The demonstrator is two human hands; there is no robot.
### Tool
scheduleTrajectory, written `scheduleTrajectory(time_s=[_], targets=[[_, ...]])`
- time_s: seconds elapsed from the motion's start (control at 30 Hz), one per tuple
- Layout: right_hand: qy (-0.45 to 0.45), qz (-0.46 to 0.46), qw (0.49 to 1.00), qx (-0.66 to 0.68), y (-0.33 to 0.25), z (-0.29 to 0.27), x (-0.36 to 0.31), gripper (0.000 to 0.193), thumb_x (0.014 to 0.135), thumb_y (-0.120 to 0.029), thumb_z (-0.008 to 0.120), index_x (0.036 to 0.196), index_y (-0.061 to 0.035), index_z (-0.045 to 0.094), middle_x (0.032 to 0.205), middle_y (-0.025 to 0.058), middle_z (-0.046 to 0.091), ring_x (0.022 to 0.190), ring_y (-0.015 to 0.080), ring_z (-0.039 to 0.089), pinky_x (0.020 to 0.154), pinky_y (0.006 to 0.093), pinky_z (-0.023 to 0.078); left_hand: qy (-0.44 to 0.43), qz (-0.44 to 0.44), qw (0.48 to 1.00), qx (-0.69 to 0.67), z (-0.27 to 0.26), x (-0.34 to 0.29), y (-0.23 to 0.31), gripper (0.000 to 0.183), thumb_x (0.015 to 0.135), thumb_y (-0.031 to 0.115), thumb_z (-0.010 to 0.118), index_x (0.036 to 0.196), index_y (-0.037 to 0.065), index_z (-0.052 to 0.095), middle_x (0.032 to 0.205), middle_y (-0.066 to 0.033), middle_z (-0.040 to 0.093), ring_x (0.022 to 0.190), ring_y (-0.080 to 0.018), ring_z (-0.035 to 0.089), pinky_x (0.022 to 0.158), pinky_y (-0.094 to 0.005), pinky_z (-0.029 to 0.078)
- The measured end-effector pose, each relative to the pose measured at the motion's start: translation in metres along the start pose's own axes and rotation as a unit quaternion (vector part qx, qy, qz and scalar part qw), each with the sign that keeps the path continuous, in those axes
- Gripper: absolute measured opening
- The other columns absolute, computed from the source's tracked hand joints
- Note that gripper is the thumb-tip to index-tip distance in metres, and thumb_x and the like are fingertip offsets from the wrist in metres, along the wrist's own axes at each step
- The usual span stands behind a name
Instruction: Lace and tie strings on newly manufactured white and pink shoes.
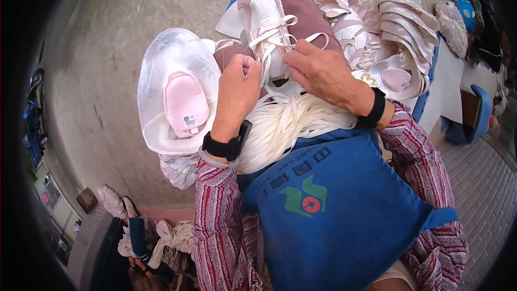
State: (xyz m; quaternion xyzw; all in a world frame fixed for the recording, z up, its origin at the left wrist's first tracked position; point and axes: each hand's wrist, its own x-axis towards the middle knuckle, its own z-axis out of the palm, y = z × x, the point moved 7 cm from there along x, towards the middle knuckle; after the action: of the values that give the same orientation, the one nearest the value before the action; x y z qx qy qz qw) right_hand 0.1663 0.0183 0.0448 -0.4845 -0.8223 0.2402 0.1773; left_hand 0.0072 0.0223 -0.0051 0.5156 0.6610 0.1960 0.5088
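Observation:
A pink and white sneaker upper (265, 19) lies across my lap, toe pointing away, with cream shoelace (280, 24) threaded loosely over its front. My left hand (239, 89) is closed at the left side of its eyelets, fingertips pinched on the shoelace. On the other side, my right hand (318, 70) pinches the shoelace too, and a loop of it arches above the knuckles. Below both hands, a thick bundle of cream laces (293, 118) rests on my blue apron (334, 205). The fingertips partly hide the lower eyelets.
A stack of white uppers with a pink insole-shaped piece (186, 102) stands left of my hands. Many more uppers (377, 16) are piled at the far right, near a blue chair (474, 116). Another person's hand (141, 275) shows at lower left beside laces (175, 240).

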Motion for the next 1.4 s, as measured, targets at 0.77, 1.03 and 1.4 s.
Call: scheduleTrajectory(time_s=[0.77,1.03,1.4], targets=[[0.002,0.065,0.998,0.007,0.018,0.007,0.003,0.021,0.08,-0.016,0.062,0.095,-0.0039,0.052,0.088,0.0132,0.053,0.074,0.0345,0.061,0.06,0.0445,0.048,0.011,0.115,0.982,0.148,0.014,0.0,0.032,0.017,0.081,0.013,0.056,0.088,-0.003,0.055,0.08,-0.0257,0.062,0.077,-0.043,0.06,0.07,-0.0495,0.046],[-0.008,0.075,0.997,0.028,0.025,0.016,0.004,0.02,0.078,-0.014,0.059,0.093,-0.0034,0.05,0.088,0.0148,0.053,0.076,0.0364,0.06,0.063,0.0461,0.048,-0.042,0.113,0.967,0.226,0.025,-0.012,0.038,0.018,0.079,0.013,0.055,0.085,-0.004,0.055,0.079,-0.0265,0.061,0.076,-0.044,0.06,0.07,-0.0515,0.046],[0.001,0.09,0.995,0.047,0.03,0.017,0.006,0.02,0.079,-0.015,0.057,0.093,-0.0022,0.053,0.088,0.0164,0.056,0.077,0.037,0.06,0.065,0.047,0.047,-0.134,0.084,0.968,0.197,0.019,-0.063,0.01,0.014,0.08,0.013,0.054,0.085,0.0,0.056,0.066,-0.0228,0.057,0.064,-0.0384,0.059,0.061,-0.0411,0.045]])
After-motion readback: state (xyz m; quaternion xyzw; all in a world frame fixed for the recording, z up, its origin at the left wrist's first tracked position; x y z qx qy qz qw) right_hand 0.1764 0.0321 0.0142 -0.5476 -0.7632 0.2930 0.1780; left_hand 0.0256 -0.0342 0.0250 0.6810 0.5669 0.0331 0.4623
